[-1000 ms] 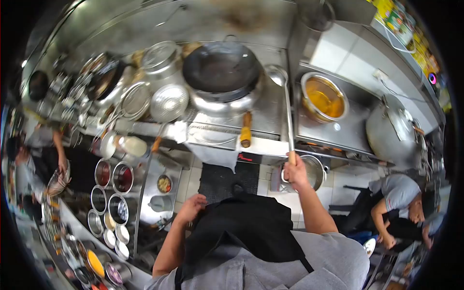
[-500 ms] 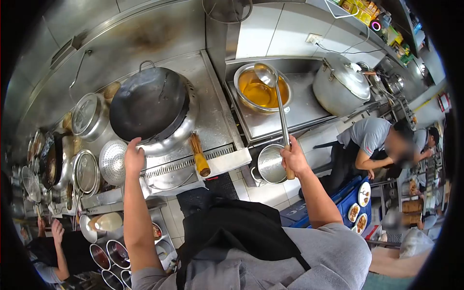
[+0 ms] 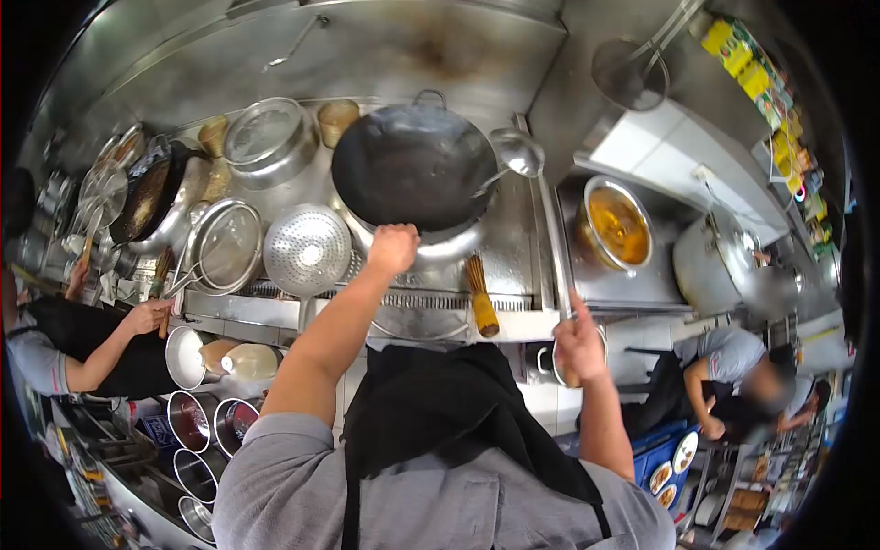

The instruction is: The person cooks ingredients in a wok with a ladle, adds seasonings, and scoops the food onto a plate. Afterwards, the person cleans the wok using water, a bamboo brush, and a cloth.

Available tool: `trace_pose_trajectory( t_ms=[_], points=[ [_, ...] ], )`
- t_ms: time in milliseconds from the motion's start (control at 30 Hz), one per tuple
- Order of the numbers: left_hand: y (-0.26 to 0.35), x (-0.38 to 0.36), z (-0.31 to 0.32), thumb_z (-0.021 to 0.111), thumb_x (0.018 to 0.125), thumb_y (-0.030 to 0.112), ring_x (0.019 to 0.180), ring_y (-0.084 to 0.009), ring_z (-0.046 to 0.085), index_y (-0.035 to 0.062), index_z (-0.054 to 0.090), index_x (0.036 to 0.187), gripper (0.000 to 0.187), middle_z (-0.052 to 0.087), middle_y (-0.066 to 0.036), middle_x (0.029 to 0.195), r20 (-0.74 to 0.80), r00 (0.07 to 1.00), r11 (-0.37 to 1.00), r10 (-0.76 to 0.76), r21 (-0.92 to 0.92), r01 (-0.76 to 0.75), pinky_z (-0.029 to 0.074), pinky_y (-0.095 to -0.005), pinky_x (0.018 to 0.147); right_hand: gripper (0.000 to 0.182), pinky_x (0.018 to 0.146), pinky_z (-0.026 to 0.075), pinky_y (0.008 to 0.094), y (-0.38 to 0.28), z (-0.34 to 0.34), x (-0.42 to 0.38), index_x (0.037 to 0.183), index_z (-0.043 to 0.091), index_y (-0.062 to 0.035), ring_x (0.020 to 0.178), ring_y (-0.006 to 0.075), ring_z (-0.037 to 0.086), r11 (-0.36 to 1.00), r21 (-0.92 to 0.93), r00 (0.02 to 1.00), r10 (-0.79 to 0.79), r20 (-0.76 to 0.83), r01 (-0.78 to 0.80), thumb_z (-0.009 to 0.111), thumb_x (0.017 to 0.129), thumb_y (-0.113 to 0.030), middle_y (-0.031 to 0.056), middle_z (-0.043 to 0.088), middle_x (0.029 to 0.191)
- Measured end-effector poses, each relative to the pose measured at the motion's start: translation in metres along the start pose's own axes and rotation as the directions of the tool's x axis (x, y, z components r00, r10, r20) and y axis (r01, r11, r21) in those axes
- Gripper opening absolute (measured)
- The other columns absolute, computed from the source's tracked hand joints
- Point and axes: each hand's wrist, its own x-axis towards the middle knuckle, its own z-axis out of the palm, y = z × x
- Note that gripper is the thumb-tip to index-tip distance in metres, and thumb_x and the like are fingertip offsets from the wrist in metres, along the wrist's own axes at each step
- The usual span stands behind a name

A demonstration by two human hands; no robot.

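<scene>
My left hand [image 3: 395, 248] is closed on the near rim of a large black wok [image 3: 412, 170], which rests tilted on a steel burner ring. My right hand [image 3: 581, 346] grips the handle of a long ladle [image 3: 518, 153], its shiny bowl raised just right of the wok. A metal bowl of orange-yellow oil [image 3: 618, 225] stands on the counter to the right. Between the hands, a bamboo brush with a yellow grip [image 3: 481, 298] lies at the stove edge. A perforated skimmer [image 3: 307, 250] is left of my left hand.
Strainers [image 3: 226, 246], a lidded pot [image 3: 268, 137] and a second wok [image 3: 147, 199] line the left. A big lidded pot [image 3: 715, 257] stands at right. Co-workers are at the left [image 3: 87, 353] and right [image 3: 724, 357]. Metal containers [image 3: 190, 422] sit lower left.
The view has turned left. The ladle has moved from above the oil bowl to beside the wok, still in my right hand. My left hand stays at the wok's rim.
</scene>
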Motion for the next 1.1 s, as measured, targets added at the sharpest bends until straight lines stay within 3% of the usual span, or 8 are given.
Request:
trace_pose_trajectory(
  t_ms=[300, 400, 500, 600, 733, 933, 1033, 1100],
  points=[
    [-0.005, -0.012, 0.019, 0.062, 0.087, 0.017, 0.092, -0.0318, 0.062, 0.0092, 0.064, 0.087, 0.008, 0.065, -0.01, 0.086, -0.265, 0.964, 0.977, -0.018, -0.211, -0.04, 0.043, -0.0459, 0.094, 0.078, 0.043, 0.042, 0.0269, -0.023, 0.084, 0.06, 0.156, 0.019, -0.013, 0.045, 0.0118, 0.048, 0.996, -0.088, 0.979, 0.03, 0.201, -0.012, 0.054, 0.088, 0.004, 0.0039, 0.053, 0.07],
    [0.0, -0.013, 0.013, 0.063, 0.087, 0.016, 0.096, -0.0318, 0.06, 0.0091, 0.064, 0.092, 0.009, 0.065, -0.01, 0.091, -0.24, 0.968, 0.981, -0.068, -0.191, 0.022, 0.043, -0.0457, 0.094, 0.079, 0.044, 0.043, 0.0298, -0.009, 0.099, 0.121, 0.155, 0.022, -0.0182, 0.046, 0.0147, 0.049, 0.986, 0.123, 0.932, 0.059, 0.357, -0.109, 0.055, 0.087, 0.002, 0.0057, 0.054, 0.072],
    [0.009, -0.035, -0.005, 0.059, 0.085, 0.009, 0.111, -0.0335, 0.056, 0.0074, 0.062, 0.108, 0.023, 0.061, -0.014, 0.112, -0.269, 0.957, 0.961, -0.112, -0.273, 0.036, 0.04, -0.0458, 0.105, 0.078, 0.045, 0.043, 0.0338, -0.016, 0.155, 0.12, 0.153, 0.021, -0.0284, 0.05, 0.0175, 0.05, 0.899, 0.276, 0.929, 0.276, 0.247, -0.341, 0.056, 0.088, -0.002, 0.0077, 0.055, 0.074],
    [0.026, -0.067, -0.014, 0.058, 0.082, 0.002, 0.119, -0.0367, 0.053, 0.0068, 0.056, 0.124, 0.042, 0.054, -0.016, 0.127, -0.414, 0.886, 0.867, -0.209, -0.498, -0.029, 0.04, -0.0448, 0.106, 0.075, 0.045, 0.041, 0.0319, -0.002, 0.131, 0.145, 0.154, 0.017, -0.0265, 0.051, 0.0146, 0.048, 0.611, 0.57, 0.806, 0.208, 0.553, -0.549, 0.054, 0.091, -0.007, 0.0072, 0.054, 0.074],
    [0.052, -0.149, -0.004, 0.06, 0.082, 0.001, 0.128, -0.0386, 0.048, 0.0069, 0.05, 0.133, 0.053, 0.05, -0.019, 0.135, -0.237, 0.907, 0.81, -0.347, -0.563, 0.163, 0.04, -0.044, 0.108, 0.079, 0.043, 0.042, 0.034, 0.029, 0.149, 0.189, 0.156, 0.011, -0.0315, 0.048, 0.0163, 0.048, 0.834, 0.433, 0.895, 0.149, 0.42, -0.342, 0.049, 0.093, -0.002, 0.0075, 0.054, 0.073],
    [0.077, -0.259, -0.012, 0.061, 0.082, 0.001, 0.125, -0.0346, 0.051, 0.0073, 0.05, 0.135, 0.054, 0.053, -0.018, 0.134, -0.24, 0.76, 0.723, -0.603, -0.567, 0.395, 0.042, -0.0407, 0.103, 0.077, 0.043, 0.042, 0.0314, 0.046, 0.102, 0.189, 0.153, 0.023, -0.038, 0.047, 0.0148, 0.047, 0.801, 0.368, 0.808, 0.225, 0.545, -0.472, 0.055, 0.091, -0.005, 0.0067, 0.055, 0.072],
    [0.094, -0.304, -0.03, 0.059, 0.081, -0.001, 0.129, -0.0358, 0.049, 0.006, 0.051, 0.133, 0.053, 0.053, -0.018, 0.135, -0.293, 0.695, 0.724, -0.656, -0.503, 0.472, 0.04, -0.0408, 0.109, 0.077, 0.042, 0.041, 0.0275, 0.07, 0.088, 0.217, 0.155, 0.022, -0.0284, 0.052, 0.0103, 0.047, 0.997, 0.02, 0.857, -0.069, 0.511, 0.068, 0.053, 0.091, 0.001, 0.0005, 0.05, 0.073],
    [0.1, -0.338, -0.039, 0.06, 0.082, 0.001, 0.13, -0.0345, 0.049, 0.0083, 0.051, 0.135, 0.054, 0.053, -0.016, 0.137, -0.344, 0.64, 0.706, -0.687, -0.525, 0.476, 0.039, -0.0413, 0.111, 0.076, 0.072, 0.035, 0.0318, 0.07, 0.057, 0.196, 0.155, 0.019, -0.0176, 0.088, 0.0192, 0.042, 0.856, -0.255, 0.819, -0.282, 0.5, 0.45, 0.052, 0.089, -0.001, 0.0094, 0.039, 0.107]
  ],
)
